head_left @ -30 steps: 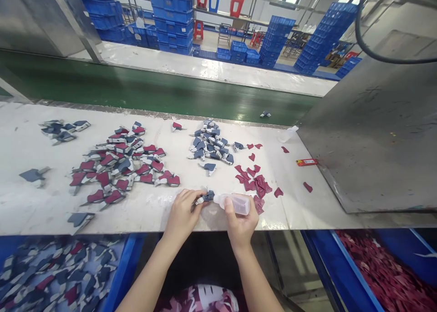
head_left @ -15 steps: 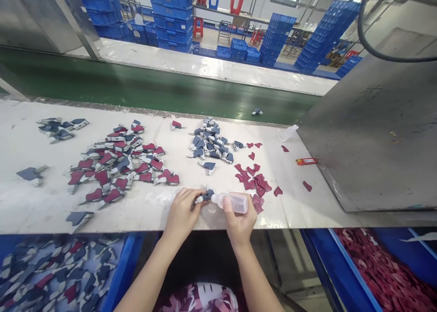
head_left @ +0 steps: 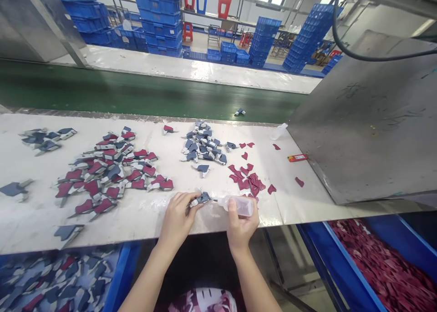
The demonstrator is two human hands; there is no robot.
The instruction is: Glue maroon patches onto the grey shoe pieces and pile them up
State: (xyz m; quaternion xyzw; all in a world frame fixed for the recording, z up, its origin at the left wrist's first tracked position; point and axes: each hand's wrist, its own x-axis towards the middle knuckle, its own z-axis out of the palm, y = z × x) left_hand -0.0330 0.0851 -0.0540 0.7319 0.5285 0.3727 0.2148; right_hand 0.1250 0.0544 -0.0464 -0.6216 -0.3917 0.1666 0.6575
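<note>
By the tabletop's near edge, a blue piece is clamped by left hand, bottle by right hand.

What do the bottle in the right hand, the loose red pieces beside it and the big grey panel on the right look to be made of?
Bottle: probably plastic, smooth; its walls look cloudy and translucent.
Red pieces: thin and mostly matte, perhaps plastic or rubber; too small to settle.
Grey panel: most likely bare metal, given its dull sheen and soft, streaky highlights.
</note>
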